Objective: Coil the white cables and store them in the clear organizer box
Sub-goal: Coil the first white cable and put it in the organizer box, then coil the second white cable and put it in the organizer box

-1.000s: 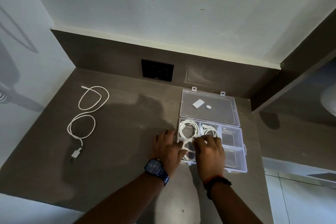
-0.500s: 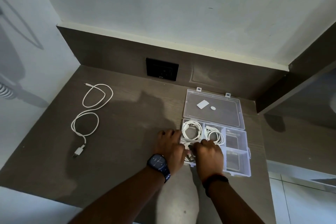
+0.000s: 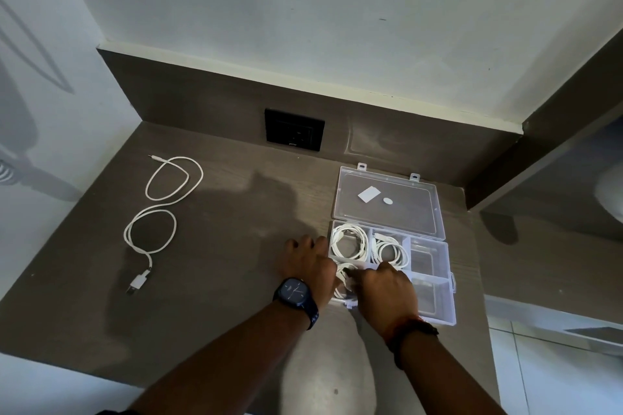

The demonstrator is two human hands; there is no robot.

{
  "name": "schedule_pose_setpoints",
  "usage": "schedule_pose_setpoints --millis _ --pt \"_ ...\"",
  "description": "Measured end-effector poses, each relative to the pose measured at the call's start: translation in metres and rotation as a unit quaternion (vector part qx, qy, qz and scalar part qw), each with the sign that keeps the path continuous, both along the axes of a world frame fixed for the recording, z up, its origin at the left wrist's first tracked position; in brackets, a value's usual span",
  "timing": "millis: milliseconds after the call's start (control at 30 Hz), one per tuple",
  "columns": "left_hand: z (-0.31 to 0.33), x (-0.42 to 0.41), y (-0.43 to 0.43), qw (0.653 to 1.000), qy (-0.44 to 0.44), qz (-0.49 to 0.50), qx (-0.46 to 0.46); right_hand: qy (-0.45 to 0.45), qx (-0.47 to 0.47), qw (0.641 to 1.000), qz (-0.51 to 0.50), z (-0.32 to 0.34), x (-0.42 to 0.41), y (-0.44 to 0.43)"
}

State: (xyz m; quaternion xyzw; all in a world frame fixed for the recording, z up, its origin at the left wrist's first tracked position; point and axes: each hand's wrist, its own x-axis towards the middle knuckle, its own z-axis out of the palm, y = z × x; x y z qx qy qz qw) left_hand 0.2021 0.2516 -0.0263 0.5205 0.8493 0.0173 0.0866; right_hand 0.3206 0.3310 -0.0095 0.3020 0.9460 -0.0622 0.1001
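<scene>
The clear organizer box (image 3: 437, 283) lies open on the brown desk, lid (image 3: 387, 202) folded back. A coiled white cable (image 3: 349, 242) fills its back-left compartment and a second coil (image 3: 391, 251) the compartment beside it. My left hand (image 3: 310, 264) and my right hand (image 3: 384, 290) meet over the front-left compartment, both pressing a third white cable (image 3: 345, 276) into it; most of that cable is hidden under my fingers. A loose white cable (image 3: 158, 212) with a plug lies uncoiled on the desk's left side.
A black wall socket (image 3: 294, 130) sits in the brown back panel. White walls bound the desk on the left and rear. The desk's right edge drops to a tiled floor (image 3: 556, 374). The box's right compartments hold nothing.
The view has shifted slightly. Both hands stay at the front-left compartment; my right hand has slid a little toward me and my fingers have closed in on the cable.
</scene>
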Motion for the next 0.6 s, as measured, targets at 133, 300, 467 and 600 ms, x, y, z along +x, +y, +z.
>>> schedule_pose_setpoints --millis 133,300,467,600 --pt "0.002 0.000 0.002 1.000 0.000 -0.004 -0.005 -0.066 0.025 0.997 0.021 -0.001 -0.003 -0.004" --pt "0.005 -0.006 -0.002 0.998 -0.023 -0.057 -0.033 -0.075 0.032 0.997 0.018 0.003 -0.013 -0.006" --pt "0.011 -0.025 -0.015 0.974 -0.204 -0.096 -0.009 -0.063 0.028 0.998 0.001 0.003 -0.018 -0.004" --pt "0.014 -0.053 -0.035 0.961 -0.269 -0.054 0.027 -0.057 0.004 0.998 -0.025 0.006 -0.023 0.001"
